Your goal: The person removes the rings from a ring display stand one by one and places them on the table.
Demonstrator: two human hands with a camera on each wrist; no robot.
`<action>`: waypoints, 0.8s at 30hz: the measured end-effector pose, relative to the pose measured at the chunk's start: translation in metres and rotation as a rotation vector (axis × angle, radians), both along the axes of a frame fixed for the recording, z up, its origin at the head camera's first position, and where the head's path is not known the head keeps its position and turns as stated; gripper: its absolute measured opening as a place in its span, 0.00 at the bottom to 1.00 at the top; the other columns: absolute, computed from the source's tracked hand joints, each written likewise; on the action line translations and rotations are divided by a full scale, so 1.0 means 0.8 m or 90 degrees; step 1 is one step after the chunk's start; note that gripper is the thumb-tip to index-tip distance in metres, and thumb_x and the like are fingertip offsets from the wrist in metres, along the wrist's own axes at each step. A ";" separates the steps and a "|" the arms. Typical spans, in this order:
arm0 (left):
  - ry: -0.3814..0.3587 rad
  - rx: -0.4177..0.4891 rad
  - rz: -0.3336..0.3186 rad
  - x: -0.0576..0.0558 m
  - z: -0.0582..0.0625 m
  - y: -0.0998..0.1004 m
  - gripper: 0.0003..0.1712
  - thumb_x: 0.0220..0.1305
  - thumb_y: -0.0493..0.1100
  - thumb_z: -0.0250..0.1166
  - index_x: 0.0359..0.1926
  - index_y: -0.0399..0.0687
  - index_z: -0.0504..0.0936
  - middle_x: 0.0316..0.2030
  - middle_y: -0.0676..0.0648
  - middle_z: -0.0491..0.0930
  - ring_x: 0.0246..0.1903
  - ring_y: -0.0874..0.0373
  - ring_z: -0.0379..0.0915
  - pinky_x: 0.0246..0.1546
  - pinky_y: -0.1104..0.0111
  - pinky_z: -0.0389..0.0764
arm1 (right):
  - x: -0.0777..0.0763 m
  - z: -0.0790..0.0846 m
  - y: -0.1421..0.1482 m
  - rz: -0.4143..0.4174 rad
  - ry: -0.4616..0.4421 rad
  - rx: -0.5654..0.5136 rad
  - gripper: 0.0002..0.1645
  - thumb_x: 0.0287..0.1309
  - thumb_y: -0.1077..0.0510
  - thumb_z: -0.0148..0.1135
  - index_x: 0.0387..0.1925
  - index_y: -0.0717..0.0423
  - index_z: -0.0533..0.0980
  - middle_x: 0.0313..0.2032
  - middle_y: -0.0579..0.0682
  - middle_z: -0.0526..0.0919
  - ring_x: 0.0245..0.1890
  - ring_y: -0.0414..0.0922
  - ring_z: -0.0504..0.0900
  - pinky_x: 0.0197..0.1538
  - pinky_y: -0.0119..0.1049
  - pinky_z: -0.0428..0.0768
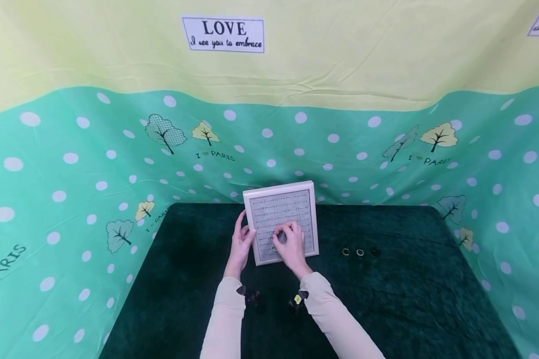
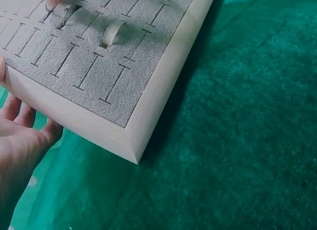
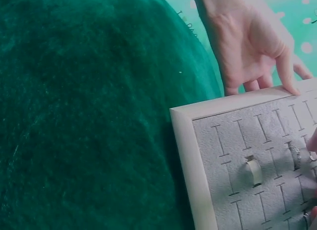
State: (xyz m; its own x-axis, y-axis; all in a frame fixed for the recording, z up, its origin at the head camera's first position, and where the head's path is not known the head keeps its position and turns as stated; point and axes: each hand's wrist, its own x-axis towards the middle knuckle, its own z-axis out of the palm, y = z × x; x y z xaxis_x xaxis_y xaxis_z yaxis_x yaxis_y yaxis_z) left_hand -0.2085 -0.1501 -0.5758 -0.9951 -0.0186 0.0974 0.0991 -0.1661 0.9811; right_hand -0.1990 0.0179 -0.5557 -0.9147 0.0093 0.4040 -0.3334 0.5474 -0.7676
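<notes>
A ring display tray (image 1: pixel 280 224) with a pale wooden frame and grey slotted padding stands tilted on the dark green cloth. My left hand (image 1: pixel 241 244) grips its left edge, thumb on the frame's front and fingers behind. Over the lower middle slots, my right hand (image 1: pixel 291 244) pinches a small silver ring (image 3: pixel 313 155), mostly hidden by the fingertips. A patterned silver ring (image 2: pixel 66 15) sits in a slot right beside these fingertips. Nearer the corner, a plain wide band ring (image 2: pixel 113 33) stands in another slot.
Right of the tray, a gold-toned ring (image 1: pixel 346 252), a silver ring (image 1: pixel 360 253) and a dark ring (image 1: pixel 376 253) lie in a row on the cloth (image 1: pixel 413 294). A patterned green and yellow curtain (image 1: pixel 341 149) hangs behind and at both sides.
</notes>
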 end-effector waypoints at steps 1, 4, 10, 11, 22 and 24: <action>-0.005 0.004 0.000 0.000 0.001 0.000 0.38 0.71 0.32 0.53 0.75 0.61 0.50 0.59 0.36 0.72 0.56 0.46 0.72 0.60 0.45 0.62 | 0.000 0.002 0.001 0.005 -0.002 0.000 0.07 0.50 0.63 0.70 0.29 0.52 0.77 0.38 0.48 0.70 0.43 0.49 0.69 0.48 0.47 0.63; -0.015 0.013 -0.006 -0.001 0.002 -0.002 0.39 0.71 0.31 0.52 0.75 0.60 0.50 0.59 0.34 0.71 0.57 0.45 0.71 0.60 0.45 0.61 | 0.001 0.005 0.004 0.026 -0.009 -0.006 0.07 0.51 0.64 0.68 0.28 0.52 0.77 0.39 0.49 0.71 0.44 0.50 0.69 0.49 0.48 0.63; -0.014 0.011 -0.015 0.000 0.002 -0.003 0.39 0.71 0.31 0.52 0.76 0.57 0.48 0.60 0.32 0.70 0.57 0.42 0.71 0.60 0.43 0.61 | 0.007 0.006 0.016 0.067 -0.001 -0.059 0.05 0.51 0.66 0.65 0.29 0.55 0.76 0.39 0.50 0.74 0.44 0.50 0.72 0.52 0.51 0.65; -0.013 0.006 -0.013 0.000 0.002 -0.003 0.39 0.71 0.31 0.52 0.76 0.57 0.48 0.60 0.32 0.70 0.57 0.43 0.71 0.60 0.43 0.62 | 0.009 0.005 0.018 0.071 -0.002 -0.070 0.05 0.52 0.67 0.64 0.29 0.56 0.76 0.39 0.50 0.75 0.44 0.50 0.72 0.52 0.51 0.66; -0.006 0.000 0.009 0.002 0.002 0.000 0.38 0.71 0.32 0.53 0.75 0.64 0.52 0.57 0.37 0.74 0.54 0.46 0.73 0.59 0.45 0.64 | 0.022 -0.005 0.039 0.062 -0.037 -0.112 0.03 0.54 0.66 0.63 0.31 0.59 0.76 0.38 0.50 0.76 0.42 0.48 0.74 0.50 0.46 0.72; -0.011 0.003 0.010 0.001 0.002 0.001 0.38 0.71 0.32 0.53 0.74 0.66 0.53 0.57 0.38 0.74 0.54 0.46 0.73 0.59 0.46 0.64 | 0.024 -0.006 0.042 0.059 -0.041 -0.112 0.05 0.54 0.67 0.63 0.32 0.57 0.77 0.38 0.49 0.75 0.42 0.47 0.74 0.50 0.47 0.73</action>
State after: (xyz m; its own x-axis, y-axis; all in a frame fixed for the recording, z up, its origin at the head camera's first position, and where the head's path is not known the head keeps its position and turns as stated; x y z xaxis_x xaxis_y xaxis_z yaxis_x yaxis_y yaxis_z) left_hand -0.2074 -0.1494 -0.5743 -0.9962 -0.0354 0.0793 0.0842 -0.1697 0.9819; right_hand -0.1797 0.0512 -0.5606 -0.9387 -0.0113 0.3446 -0.3239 0.3717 -0.8700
